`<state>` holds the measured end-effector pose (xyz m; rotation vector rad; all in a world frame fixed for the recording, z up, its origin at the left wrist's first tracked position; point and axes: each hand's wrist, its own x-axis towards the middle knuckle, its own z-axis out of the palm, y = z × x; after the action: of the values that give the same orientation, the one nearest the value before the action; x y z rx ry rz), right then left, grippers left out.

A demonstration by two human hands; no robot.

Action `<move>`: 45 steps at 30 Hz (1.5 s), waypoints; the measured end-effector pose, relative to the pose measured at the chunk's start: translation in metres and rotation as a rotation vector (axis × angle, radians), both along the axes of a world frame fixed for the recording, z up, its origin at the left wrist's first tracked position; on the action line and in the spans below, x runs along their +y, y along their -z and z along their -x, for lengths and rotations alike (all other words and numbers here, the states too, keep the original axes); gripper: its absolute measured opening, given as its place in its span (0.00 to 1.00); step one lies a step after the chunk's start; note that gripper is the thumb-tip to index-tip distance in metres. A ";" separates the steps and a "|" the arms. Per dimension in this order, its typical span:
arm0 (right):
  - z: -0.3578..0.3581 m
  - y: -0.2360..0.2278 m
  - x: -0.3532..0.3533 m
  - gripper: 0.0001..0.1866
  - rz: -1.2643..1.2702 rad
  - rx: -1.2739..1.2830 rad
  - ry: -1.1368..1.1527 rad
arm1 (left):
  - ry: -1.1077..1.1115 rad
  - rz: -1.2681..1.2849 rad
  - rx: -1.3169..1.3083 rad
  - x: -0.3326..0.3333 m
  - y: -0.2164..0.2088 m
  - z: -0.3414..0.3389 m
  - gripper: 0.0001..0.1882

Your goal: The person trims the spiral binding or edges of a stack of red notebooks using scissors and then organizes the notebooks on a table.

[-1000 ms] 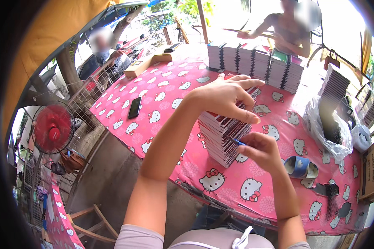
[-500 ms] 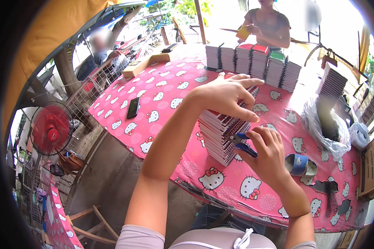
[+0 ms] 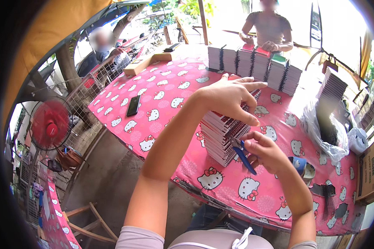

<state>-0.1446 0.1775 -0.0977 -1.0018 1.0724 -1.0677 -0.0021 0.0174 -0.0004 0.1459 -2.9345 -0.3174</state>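
A tall stack of spiral-bound notebooks [image 3: 220, 137] stands on the pink cartoon-cat tablecloth [image 3: 162, 99] in front of me. My left hand [image 3: 230, 97] rests on top of the stack, fingers spread over its upper edge. My right hand [image 3: 264, 151] holds small blue-handled pliers [image 3: 242, 152], their jaws against the wire binding on the stack's near side.
More notebook stacks [image 3: 253, 66] line the far edge, where another person [image 3: 270, 29] stands. A black phone [image 3: 133, 105] lies left. A clear plastic bag [image 3: 324, 124], tape roll [image 3: 301, 166] and black binding combs [image 3: 328, 195] sit right. A red fan [image 3: 50, 124] stands at the left.
My right hand with the pliers has shifted slightly along the stack's binding. The left hand stays on top. The person at the far side has moved a little.
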 end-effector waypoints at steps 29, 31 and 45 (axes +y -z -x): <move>0.001 0.006 -0.001 0.19 0.315 0.496 0.099 | -0.018 -0.034 0.011 0.002 -0.003 0.000 0.18; 0.012 0.009 -0.009 0.19 -0.145 -0.119 -0.076 | -0.027 -0.036 -0.004 0.003 -0.005 -0.001 0.18; -0.022 0.043 0.051 0.14 0.272 0.499 -0.079 | 0.110 0.014 0.401 0.016 0.004 0.000 0.08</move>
<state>-0.1231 0.2290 -0.1402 -1.5729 1.2921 -0.9359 -0.0020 0.0335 -0.0043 -0.0749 -2.5503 -0.3018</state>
